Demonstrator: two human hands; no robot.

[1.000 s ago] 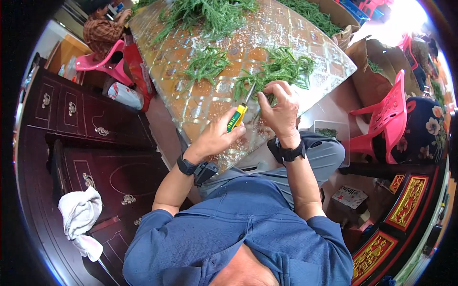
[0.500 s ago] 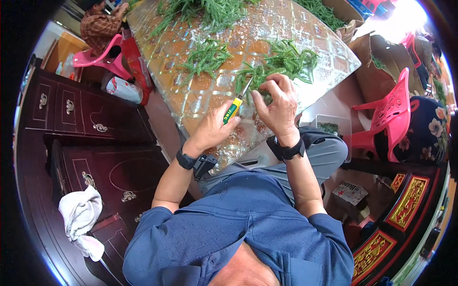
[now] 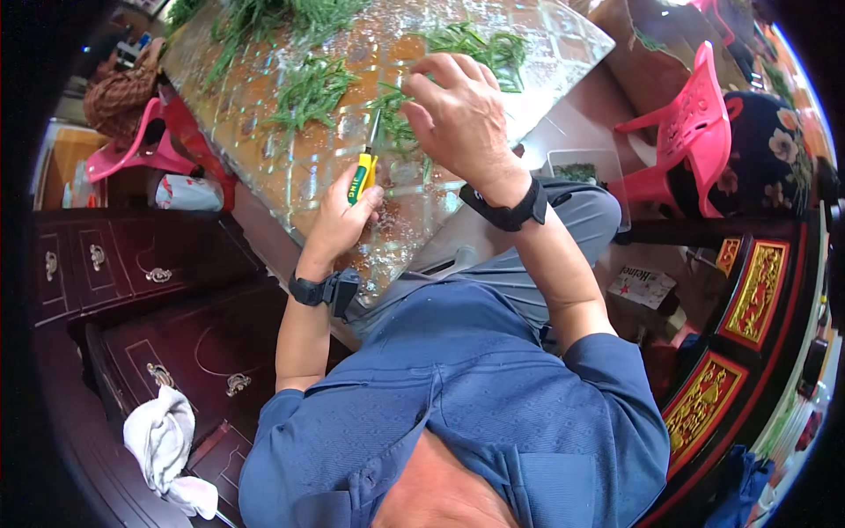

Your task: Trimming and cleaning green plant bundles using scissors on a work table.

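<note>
My left hand (image 3: 341, 216) is closed round small snips (image 3: 359, 180) with yellow and green handles. Their narrow metal blades point away from me, at the edge of some feathery green sprigs (image 3: 393, 126) on the table. My right hand (image 3: 462, 119) hovers over the sprigs' right side, fingers bent, with thumb and forefinger apart. No held thing shows in it, though its palm side is hidden. One small heap of sprigs (image 3: 314, 91) lies to the left, and another heap (image 3: 493, 53) lies beyond my right hand.
A larger pile of greenery (image 3: 282, 22) covers the far part of the glossy tile-patterned table (image 3: 255, 167). Pink plastic chairs (image 3: 682, 128) stand at right and left. A clear bin (image 3: 585, 163) sits by my right knee. Dark drawers (image 3: 123, 264) line the left side.
The whole view has shifted, so the table sits further left and up. My right hand has risen and turned, its fingers now pointing left. The snips stay in my left hand.
</note>
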